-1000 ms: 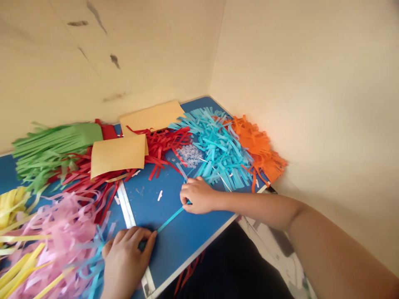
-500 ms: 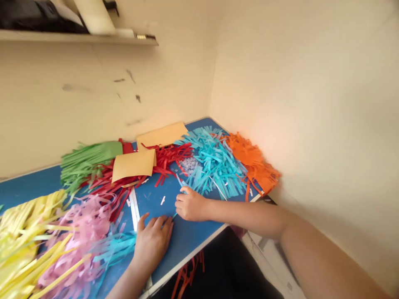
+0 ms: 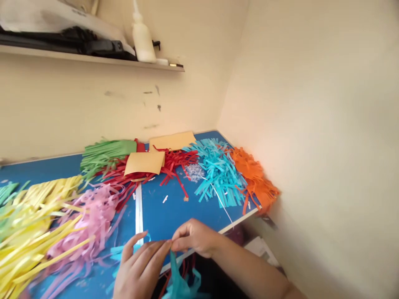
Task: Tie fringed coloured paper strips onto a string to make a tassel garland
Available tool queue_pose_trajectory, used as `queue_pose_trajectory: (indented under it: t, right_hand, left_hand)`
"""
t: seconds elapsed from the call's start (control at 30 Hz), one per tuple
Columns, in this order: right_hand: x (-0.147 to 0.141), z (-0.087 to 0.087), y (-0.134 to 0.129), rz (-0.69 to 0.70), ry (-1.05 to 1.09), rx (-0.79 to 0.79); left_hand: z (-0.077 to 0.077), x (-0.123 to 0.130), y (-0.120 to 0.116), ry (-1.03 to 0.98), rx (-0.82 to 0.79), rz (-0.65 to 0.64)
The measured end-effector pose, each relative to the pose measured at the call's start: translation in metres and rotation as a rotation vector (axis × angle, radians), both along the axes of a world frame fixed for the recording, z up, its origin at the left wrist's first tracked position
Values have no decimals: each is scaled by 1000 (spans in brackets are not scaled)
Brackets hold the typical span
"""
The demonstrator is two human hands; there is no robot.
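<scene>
As our right hand point(image 3: 196, 239) pinches the top of a turquoise paper fringe point(image 3: 177, 277), seemingly so its narrow strips hang free past the near edge of the flat blue surface point(image 3: 193, 211), our left hand point(image 3: 140, 265) meets that grip fingertip-first, its thumb hidden, so we cannot tell whether it pinches too. Beyond, an orange fringed-paper bundle point(image 3: 254, 176) lies well apart, perhaps out of our way, and a cream, nozzled bottle point(image 3: 144, 43) stands on the pale shelf point(image 3: 93, 59), contents unclear.

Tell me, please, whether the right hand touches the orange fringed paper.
Apart: the head view shows blue tabletop between the right hand and the orange fringed paper.
</scene>
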State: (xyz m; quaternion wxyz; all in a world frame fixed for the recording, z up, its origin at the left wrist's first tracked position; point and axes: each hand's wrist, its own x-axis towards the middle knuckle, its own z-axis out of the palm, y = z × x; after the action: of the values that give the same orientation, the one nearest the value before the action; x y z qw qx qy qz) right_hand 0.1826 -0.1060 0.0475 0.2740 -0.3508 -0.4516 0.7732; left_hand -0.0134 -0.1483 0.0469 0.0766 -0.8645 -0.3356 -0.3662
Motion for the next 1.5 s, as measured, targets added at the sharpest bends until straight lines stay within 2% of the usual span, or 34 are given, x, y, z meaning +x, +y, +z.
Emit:
queue_pose_trajectory:
  t: [0.1,0.2,0.27,0.4,0.47,0.53,0.63,0.77,0.87,0.93,1.03,1.17,1.23,1.3,1.43,1.5]
  right_hand:
    - [-8,-6,-5,-136,83,-8]
    - [-10,-10,-12,-277,118,110]
    - [-9,-14,-14,-322,133,151]
    - [-9,-21,-16,-345,168,142]
    - [-8,-21,-16,-345,184,188]
    - [-8,-21,-16,-352,204,255]
    - [-7,-19,-17,-420,227,310]
    - [-6,-17,-19,-513,193,371]
    - [-5,-14,-21,-533,171,368]
    - [-6,-12,-21,-538,168,345]
    - [-7,-12,-24,-549,171,328]
    - [-8,-12,-27,-550,155,407]
    - [-5,-12,-19,-495,123,477]
    - [2,-12,3,-440,-36,547]
    - [17,-21,74,-363,-737,780]
    - [17,-29,109,-297,-900,872]
  left_hand:
    - [0,10,1,-145,0,91]
    - [2,24,-4,-317,-150,253]
    - [4,32,-7,-417,-264,307]
    - [4,40,-10,-518,-383,272]
    - [2,41,-12,-541,-428,247]
    - [0,42,-14,-554,-421,266]
    - [-5,46,-17,-537,-317,338]
    - [-11,52,-16,-481,-176,294]
    - [-10,52,-14,-509,-166,290]
    - [-8,52,-13,-564,-265,275]
    - [-5,52,-15,-697,-513,270]
    - [-6,50,-13,-881,-751,250]
    - [-7,45,-9,-896,-927,179]
    - [-7,37,-5,-878,-1096,107]
    - [-12,27,0,-1067,-1333,67]
    - [-17,28,1,-1173,-1422,35]
